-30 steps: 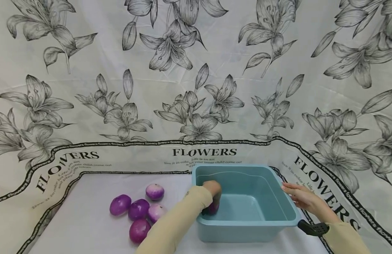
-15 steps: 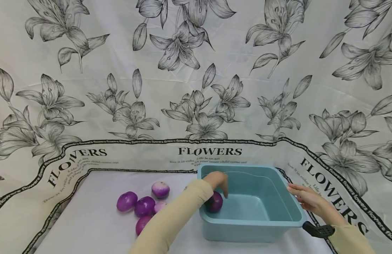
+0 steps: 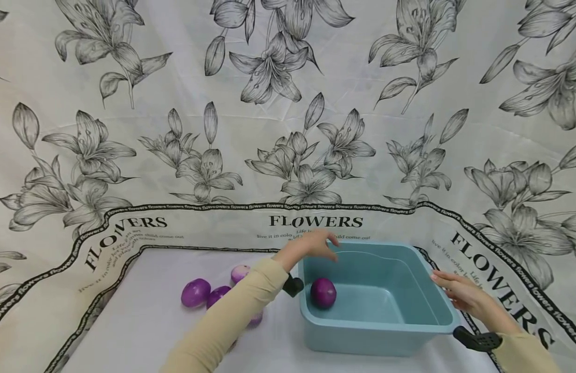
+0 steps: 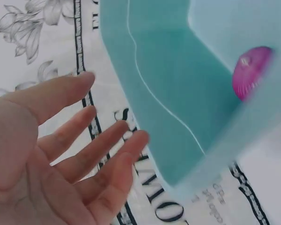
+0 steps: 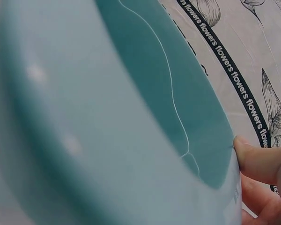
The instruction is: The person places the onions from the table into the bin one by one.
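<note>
A light-blue plastic basin [image 3: 381, 339] sits on the table at the right of centre in the head view. Inside, a purple onion [image 3: 323, 293] lies near its left wall. My left hand [image 3: 311, 246] is raised above the basin's back left corner, fingers loosely spread and holding nothing; the left wrist view shows the bare palm [image 4: 51, 154] beside the basin. At the right rim, my right hand [image 3: 465, 296] holds the basin, thumb [image 5: 255, 159] at the edge and the other fingers below it outside. Several more purple onions [image 3: 196, 293] lie on the table to the left, partly hidden by my left sleeve.
The white tabletop [image 3: 143, 311] carries the basin and the onions. Behind and at both sides hangs a white cloth [image 3: 288, 171] printed with flowers and lettering, close to the basin's back and right sides.
My left hand let go of the onion inside the basin, then rose up and back out of it, empty. The right hand stays at the rim. The head view has turned slightly left.
</note>
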Tool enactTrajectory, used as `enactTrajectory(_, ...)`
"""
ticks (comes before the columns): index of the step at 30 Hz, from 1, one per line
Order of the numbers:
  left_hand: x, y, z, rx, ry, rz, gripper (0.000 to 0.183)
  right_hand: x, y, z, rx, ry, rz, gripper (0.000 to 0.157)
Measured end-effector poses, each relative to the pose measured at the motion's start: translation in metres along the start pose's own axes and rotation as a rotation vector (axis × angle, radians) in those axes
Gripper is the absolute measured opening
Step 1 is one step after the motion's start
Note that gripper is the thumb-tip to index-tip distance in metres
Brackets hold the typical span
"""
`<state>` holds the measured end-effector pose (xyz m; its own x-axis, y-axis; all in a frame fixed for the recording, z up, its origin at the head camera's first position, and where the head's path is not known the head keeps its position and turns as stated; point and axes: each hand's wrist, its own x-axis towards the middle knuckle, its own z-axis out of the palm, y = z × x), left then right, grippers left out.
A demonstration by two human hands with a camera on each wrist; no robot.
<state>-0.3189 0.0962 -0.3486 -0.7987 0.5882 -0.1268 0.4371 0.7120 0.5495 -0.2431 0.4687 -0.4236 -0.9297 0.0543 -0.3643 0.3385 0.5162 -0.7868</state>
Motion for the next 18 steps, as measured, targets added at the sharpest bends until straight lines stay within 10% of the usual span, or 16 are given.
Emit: enactTrajectory(18, -0.061, -0.103, -0.012, -0.245, 0.447, 0.005, 0.018, 0.006, -0.003, -0.004, 0.083, -0.031, 0.005, 0.087)
